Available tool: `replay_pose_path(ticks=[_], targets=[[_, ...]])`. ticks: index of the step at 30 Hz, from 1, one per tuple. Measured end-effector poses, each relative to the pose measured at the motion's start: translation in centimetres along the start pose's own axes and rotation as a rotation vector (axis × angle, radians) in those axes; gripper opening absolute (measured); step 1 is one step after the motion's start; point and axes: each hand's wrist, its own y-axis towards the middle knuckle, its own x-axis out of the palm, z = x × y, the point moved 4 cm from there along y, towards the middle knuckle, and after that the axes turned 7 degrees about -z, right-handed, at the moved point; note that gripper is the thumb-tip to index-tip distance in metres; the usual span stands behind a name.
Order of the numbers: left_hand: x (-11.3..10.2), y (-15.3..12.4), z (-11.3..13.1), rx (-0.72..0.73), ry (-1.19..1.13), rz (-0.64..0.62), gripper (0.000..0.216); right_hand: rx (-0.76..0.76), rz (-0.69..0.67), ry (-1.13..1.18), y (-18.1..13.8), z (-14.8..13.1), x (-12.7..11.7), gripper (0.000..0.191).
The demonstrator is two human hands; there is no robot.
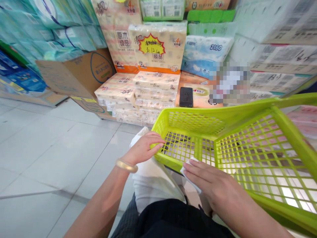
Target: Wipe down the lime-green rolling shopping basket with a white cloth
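Observation:
A lime-green plastic shopping basket [244,118] with mesh walls is in front of me and to the right, its open inside facing me. My left hand [146,145], with a gold-coloured bangle on the wrist, grips the rim at the basket's left corner, thumb and fingers on either side. My right hand [218,185] presses a white wipe or cloth [190,181] against the near rim. Its fingers lie over the cloth, so part of it is hidden. Only dark slots and floor show through the basket's mesh bottom.
Tissue packs [156,81] are stacked beyond the basket, with a dark phone [186,97] lying on an orange pack. A cardboard box [76,67] holds teal packages at the left. White packs [279,59] rise at the right. Pale floor tiles [61,142] lie on the left.

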Motion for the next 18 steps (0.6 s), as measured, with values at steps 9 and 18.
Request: replay_pose_path(ticks=[9,18], targets=[[1.1,-0.2,2.5,-0.062,0.033,-0.275,0.032,-0.073,0.073,-0.018,3.9,-0.3,0.2,0.039],[1.7,0.3,1.3,-0.175,0.201,-0.301,0.015,0.027,0.029,-0.048,-1.3,0.5,-1.6,0.047]])
